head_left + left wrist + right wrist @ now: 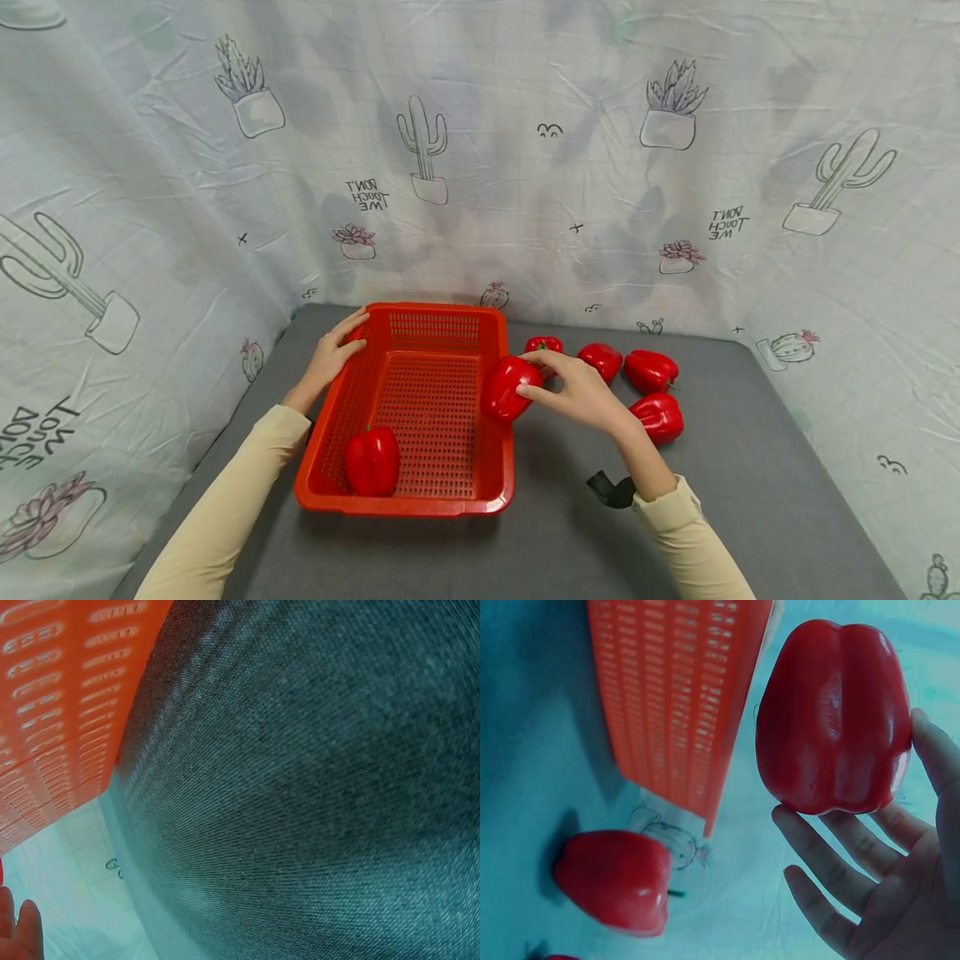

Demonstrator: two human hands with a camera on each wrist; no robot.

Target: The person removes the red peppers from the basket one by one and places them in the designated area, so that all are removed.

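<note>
My right hand (573, 390) pinches a red bell pepper (508, 388) between thumb and fingertips, over the right rim of the red plastic basket (420, 506). In the right wrist view this pepper (832, 720) is raised beside the basket's slotted wall (671, 697), the thumb on one side and fingertips at its end. My left hand (330, 358) rests at the basket's far left rim, fingers extended; in the left wrist view only its fingertips (28, 926) show, at the lower left. Another bell pepper (372, 461) lies inside the basket's near left corner.
Right of the basket, several more red bell peppers, one of them (651, 371) at the back, lie on the grey table (750, 500). A black strap (611, 490) hangs by the right wrist. A printed curtain (495, 167) encloses the table's back and sides.
</note>
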